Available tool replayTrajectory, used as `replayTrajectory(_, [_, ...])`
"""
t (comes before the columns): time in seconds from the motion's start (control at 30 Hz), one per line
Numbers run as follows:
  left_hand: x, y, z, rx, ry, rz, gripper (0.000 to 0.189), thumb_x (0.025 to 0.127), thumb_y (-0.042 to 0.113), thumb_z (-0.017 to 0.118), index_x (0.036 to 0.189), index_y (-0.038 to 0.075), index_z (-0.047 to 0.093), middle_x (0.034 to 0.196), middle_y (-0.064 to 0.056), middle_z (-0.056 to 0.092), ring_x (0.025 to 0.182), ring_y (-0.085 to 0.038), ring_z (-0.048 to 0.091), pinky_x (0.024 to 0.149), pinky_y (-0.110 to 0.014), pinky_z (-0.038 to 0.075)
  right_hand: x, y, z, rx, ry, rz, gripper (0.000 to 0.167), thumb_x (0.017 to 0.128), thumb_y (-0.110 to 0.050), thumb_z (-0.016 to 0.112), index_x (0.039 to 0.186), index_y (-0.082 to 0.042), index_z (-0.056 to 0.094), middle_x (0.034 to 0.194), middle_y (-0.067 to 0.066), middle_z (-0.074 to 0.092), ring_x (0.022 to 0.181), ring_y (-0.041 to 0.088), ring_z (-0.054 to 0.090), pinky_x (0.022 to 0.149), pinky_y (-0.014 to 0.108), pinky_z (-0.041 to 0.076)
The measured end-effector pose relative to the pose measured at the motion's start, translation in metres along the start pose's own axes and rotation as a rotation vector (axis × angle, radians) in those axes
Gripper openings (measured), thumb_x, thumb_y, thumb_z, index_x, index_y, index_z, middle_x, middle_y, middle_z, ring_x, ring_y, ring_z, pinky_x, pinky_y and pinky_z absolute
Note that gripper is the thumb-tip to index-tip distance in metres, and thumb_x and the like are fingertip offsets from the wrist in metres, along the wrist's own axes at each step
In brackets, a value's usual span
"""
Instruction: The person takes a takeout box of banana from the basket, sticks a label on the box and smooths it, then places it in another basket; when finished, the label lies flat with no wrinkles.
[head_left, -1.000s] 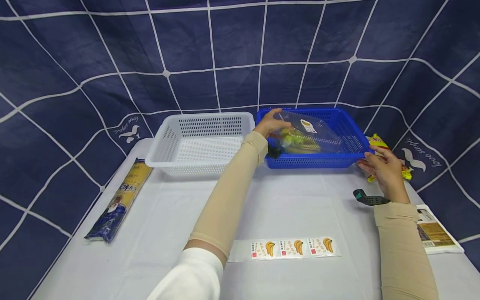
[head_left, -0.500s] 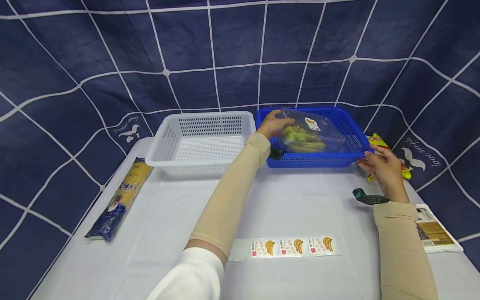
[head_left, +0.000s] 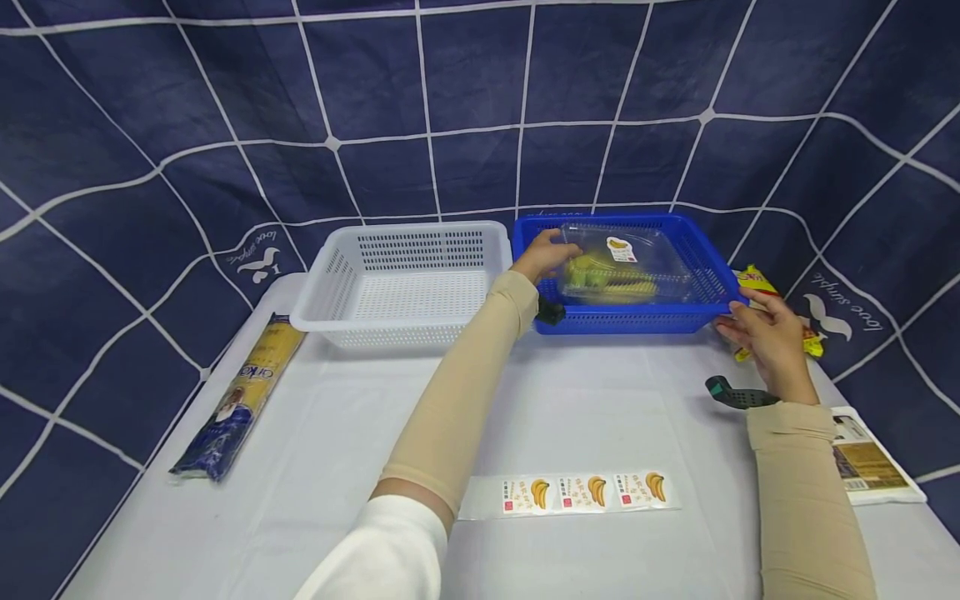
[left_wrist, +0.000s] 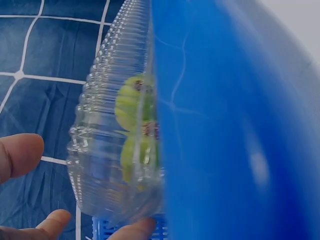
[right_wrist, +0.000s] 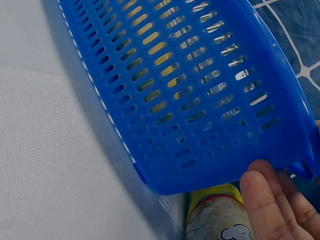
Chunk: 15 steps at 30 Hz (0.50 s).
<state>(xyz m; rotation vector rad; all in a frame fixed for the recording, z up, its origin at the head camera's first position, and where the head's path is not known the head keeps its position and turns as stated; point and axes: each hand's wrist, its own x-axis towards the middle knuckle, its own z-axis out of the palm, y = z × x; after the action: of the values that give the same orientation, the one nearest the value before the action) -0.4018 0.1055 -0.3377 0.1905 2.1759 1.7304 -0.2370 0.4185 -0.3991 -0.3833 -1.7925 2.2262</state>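
Observation:
A clear plastic clamshell box [head_left: 660,262] with a banana sticker on its lid lies in the blue basket [head_left: 622,321]. Yellow-green fruit [head_left: 600,275] shows through its wall. My left hand [head_left: 546,255] is at the box's left end. In the left wrist view its fingers are spread apart, with one fingertip [left_wrist: 137,231] right at the box's lower edge. My right hand [head_left: 772,337] holds the basket's right front corner, the thumb [right_wrist: 260,200] on the near side and other fingers partly hidden behind the rim.
A white basket [head_left: 405,337] stands left of the blue one. A strip of banana stickers [head_left: 585,494] lies near the front. A long noodle packet [head_left: 240,400] is at left; a yellow snack bag [head_left: 753,282] and a white-and-brown packet [head_left: 873,467] are at right.
The clear box has come down from a tilt to lie flatter in the blue basket. My left hand has lowered slightly with it and its fingers have loosened; the right hand stays at the corner.

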Motion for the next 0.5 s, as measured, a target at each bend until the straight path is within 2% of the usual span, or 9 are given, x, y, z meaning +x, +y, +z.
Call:
replayTrajectory(0.17, [0.0,0.0002,-0.0008,0.003,-0.028,-0.022,0.079,0.107,0.017,0.067,0.172,0.01,0.024,0.173,-0.015,0.034,0.152,-0.033,0.044,0.119,-0.048,0.045,-0.0012,-0.0002,0.0015,0.012,-0.002,-0.003,0.023,0.107,-0.01,0.069,0.125,-0.02,0.06,0.093,-0.009,0.078,0.078,0.008,0.078,0.069,0.024,0.063])
replayTrajectory(0.37, [-0.0014,-0.0012,-0.0032,0.001,-0.074,-0.036,0.082,0.107,0.018,0.066,0.173,0.011,0.018,0.175,-0.016,0.027,0.155,-0.04,0.04,0.122,-0.05,0.041,0.0001,0.0009,-0.0009,0.01,-0.006,-0.003,0.024,0.105,-0.013,0.071,0.126,-0.02,0.061,0.093,-0.009,0.077,0.078,0.008,0.078,0.07,0.024,0.063])
replayTrajectory(0.5, [-0.0009,-0.0037,-0.0045,0.008,-0.082,-0.048,0.084,0.106,0.02,0.067,0.174,0.012,0.018,0.175,-0.017,0.027,0.154,-0.04,0.041,0.121,-0.05,0.042,0.0003,0.0011,-0.0016,0.013,-0.009,-0.001,0.025,0.105,-0.013,0.071,0.127,-0.02,0.061,0.094,-0.009,0.077,0.079,0.009,0.078,0.07,0.024,0.063])
